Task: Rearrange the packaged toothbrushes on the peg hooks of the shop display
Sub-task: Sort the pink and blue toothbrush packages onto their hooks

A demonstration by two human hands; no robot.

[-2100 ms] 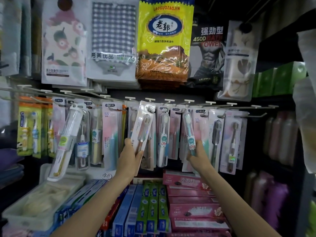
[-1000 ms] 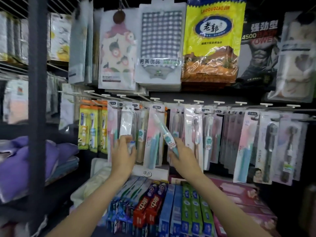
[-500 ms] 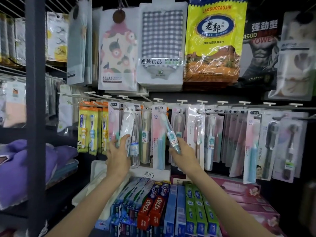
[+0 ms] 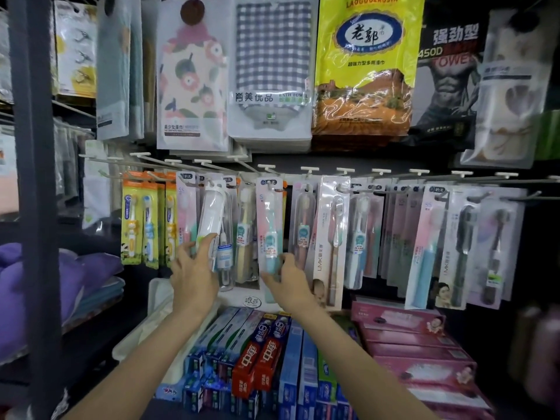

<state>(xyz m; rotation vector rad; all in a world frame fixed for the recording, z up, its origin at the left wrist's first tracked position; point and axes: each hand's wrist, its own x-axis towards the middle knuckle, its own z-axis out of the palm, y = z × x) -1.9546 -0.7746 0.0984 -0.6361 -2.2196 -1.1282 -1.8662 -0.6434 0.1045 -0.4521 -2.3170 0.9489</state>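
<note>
Hanging across the whole width above both sets of fingers, the row of white peg hooks (image 4: 309,169) carries packaged toothbrushes side by side, and higher still a yellow cloth packet (image 4: 366,65) and a checked towel pack (image 4: 272,65) fill the upper tier. Below the wrists, stacked toothpaste boxes (image 4: 266,359) lie flat, red and blue ones under the palms and pink ones further out past the right forearm. Well to the outside of the left fingers, a dark upright post (image 4: 36,207) runs from top to bottom, with folded purple cloth (image 4: 45,283) beside it. The left hand (image 4: 194,274) reaches up with its fingers curled round the lower end of a white tube-shaped toothbrush case (image 4: 212,213), thumb on the front, the case leaning slightly with its top at the hooks. The right hand (image 4: 288,283) is raised just beside it, its fingertips against the bottom of a pink-backed toothbrush pack (image 4: 269,225) holding a pale blue brush, which hangs upright from its hook; the fingers look loosely spread, touching rather than wrapping the pack. Between the two hands hangs a clear pack with a beige brush (image 4: 242,234).
</note>
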